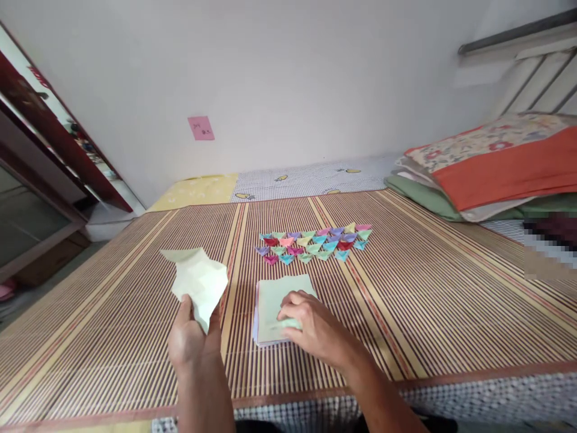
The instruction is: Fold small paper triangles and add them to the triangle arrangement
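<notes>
Four rows of pointed, multicoloured folded-paper pieces [295,251] cross the slatted mat [112,300] at frame centre, above one paper stack [278,300]. Left of centre, the left hand [187,338] pinches one creased, pale-green sheet [201,279], jagged-edged; the right hand [312,323] curls over the stack, its grip too blurred to tell.

Striped mat [451,288] | paper stack [274,300], near middle | rows of small coloured folded papers [311,247], just beyond | bedding [505,180], far-right edge
</notes>
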Action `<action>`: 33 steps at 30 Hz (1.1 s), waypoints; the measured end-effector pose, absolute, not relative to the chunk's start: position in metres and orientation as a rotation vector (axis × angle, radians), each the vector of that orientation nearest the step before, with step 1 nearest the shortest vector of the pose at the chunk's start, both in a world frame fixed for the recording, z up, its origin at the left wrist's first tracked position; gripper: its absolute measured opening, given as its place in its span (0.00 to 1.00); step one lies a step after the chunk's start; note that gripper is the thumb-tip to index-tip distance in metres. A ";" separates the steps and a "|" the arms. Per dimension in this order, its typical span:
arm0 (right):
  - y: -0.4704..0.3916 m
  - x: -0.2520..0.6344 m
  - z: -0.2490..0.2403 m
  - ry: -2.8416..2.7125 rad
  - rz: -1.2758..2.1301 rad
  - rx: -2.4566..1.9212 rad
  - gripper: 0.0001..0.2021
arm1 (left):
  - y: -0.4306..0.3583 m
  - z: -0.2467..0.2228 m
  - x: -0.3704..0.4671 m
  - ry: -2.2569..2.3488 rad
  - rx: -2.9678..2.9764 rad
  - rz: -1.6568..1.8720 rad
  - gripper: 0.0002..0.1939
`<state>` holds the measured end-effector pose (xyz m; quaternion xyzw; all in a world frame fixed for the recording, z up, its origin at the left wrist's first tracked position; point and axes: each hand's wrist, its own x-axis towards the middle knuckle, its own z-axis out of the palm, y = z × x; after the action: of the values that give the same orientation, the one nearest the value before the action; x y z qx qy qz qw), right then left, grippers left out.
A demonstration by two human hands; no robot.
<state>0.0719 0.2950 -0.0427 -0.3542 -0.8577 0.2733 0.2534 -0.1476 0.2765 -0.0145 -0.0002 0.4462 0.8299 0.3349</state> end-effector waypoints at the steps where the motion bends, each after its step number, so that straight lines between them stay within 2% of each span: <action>1: 0.295 0.075 -0.039 -2.307 0.848 -0.951 0.09 | 0.276 -0.012 -0.145 1.197 -0.031 2.146 0.13; 3: 0.298 0.083 -0.034 -2.222 0.964 -0.939 0.11 | 0.275 -0.007 -0.140 1.199 -0.037 2.113 0.14; 5: 0.305 0.093 -0.033 -2.114 0.823 -1.129 0.08 | 0.274 -0.005 -0.140 1.201 -0.049 2.117 0.14; 7: 0.315 0.102 -0.037 -2.077 0.585 -1.476 0.11 | 0.274 -0.006 -0.143 1.184 -0.049 2.130 0.15; 11: 0.325 0.109 -0.051 -2.087 0.606 -1.759 0.13 | 0.275 -0.013 -0.151 1.162 -0.039 2.159 0.15; 21: 0.320 0.104 -0.047 -2.035 0.611 -1.656 0.09 | 0.282 -0.027 -0.121 1.313 0.283 2.095 0.10; 24: 0.321 0.111 -0.036 -1.868 0.606 -1.530 0.15 | 0.284 -0.030 -0.108 1.228 0.517 1.873 0.19; 27: 0.318 0.112 -0.024 -1.614 0.805 -1.172 0.18 | 0.283 -0.033 -0.101 1.149 0.681 1.723 0.26; 30: 0.314 0.109 -0.019 -1.577 0.992 -1.028 0.15 | 0.281 -0.034 -0.099 1.144 0.789 1.610 0.25; 33: 0.313 0.108 -0.020 -1.607 0.988 -1.053 0.11 | 0.279 -0.033 -0.100 1.159 0.846 1.542 0.22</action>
<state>0.1076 0.3130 -0.0203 -0.4299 -0.6561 0.4032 0.4713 -0.0998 0.2795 -0.0330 0.3491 0.4783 0.6361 0.4947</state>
